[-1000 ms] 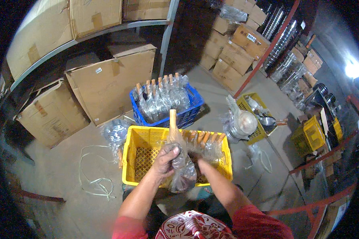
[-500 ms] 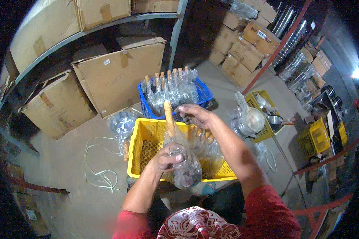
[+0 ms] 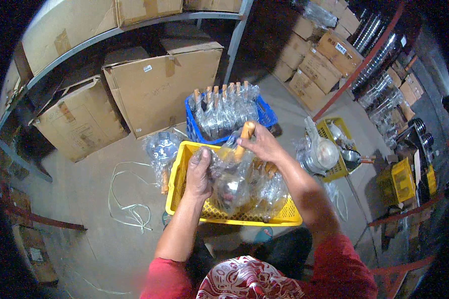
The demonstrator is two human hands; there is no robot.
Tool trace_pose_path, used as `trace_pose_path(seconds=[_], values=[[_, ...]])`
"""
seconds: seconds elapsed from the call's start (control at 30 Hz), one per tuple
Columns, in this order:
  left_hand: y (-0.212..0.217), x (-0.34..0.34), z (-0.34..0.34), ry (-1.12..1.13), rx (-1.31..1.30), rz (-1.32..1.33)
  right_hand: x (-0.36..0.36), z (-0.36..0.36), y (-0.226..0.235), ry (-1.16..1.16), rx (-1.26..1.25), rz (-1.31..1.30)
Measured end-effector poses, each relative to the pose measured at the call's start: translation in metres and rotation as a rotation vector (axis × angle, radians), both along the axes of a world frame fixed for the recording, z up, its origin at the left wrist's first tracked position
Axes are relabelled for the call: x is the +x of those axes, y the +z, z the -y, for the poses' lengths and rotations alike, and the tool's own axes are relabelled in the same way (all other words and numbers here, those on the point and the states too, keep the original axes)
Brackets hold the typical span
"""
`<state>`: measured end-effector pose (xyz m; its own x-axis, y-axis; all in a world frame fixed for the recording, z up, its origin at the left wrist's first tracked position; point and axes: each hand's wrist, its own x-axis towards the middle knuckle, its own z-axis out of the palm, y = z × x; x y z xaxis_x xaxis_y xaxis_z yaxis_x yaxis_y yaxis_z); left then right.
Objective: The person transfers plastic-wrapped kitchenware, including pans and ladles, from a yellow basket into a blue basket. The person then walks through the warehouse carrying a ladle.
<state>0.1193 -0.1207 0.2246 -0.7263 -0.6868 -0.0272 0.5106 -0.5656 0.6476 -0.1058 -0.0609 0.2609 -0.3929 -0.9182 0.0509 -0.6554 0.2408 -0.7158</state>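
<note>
My left hand (image 3: pixel 198 174) grips the clear plastic bag (image 3: pixel 223 169) wrapped round a shiny metal utensil with a wooden handle (image 3: pixel 244 134). My right hand (image 3: pixel 264 144) closes on that wooden handle near its top. Both hands hold the item above a yellow plastic crate (image 3: pixel 184 154) that contains more bagged utensils (image 3: pixel 274 192). Behind it stands a blue crate (image 3: pixel 267 114) packed with several upright bagged utensils with wooden handles (image 3: pixel 219 109).
Large cardboard boxes (image 3: pixel 164 84) sit under a metal shelf at the back. A bagged item (image 3: pixel 160 149) and white strapping (image 3: pixel 127 199) lie on the floor at left. Another yellow basket (image 3: pixel 334 149) with metal ware stands right, beside red racking (image 3: pixel 364 65).
My right hand has come back from reaching toward the blue crate and now grips the wooden handle. The bagged utensil has tilted and sits closer to me over the yellow crate.
</note>
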Motion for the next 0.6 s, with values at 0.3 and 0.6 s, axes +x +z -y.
trace_pose_path(seconds=[0.3,0.6], values=[[-0.008,-0.021,0.015,0.338,-0.31,0.184,0.029,-0.02,0.006,-0.024,-0.061,-0.059],[-0.016,-0.019,0.022,0.322,-0.118,0.066,0.024,-0.049,-0.031,0.062,0.046,0.162]])
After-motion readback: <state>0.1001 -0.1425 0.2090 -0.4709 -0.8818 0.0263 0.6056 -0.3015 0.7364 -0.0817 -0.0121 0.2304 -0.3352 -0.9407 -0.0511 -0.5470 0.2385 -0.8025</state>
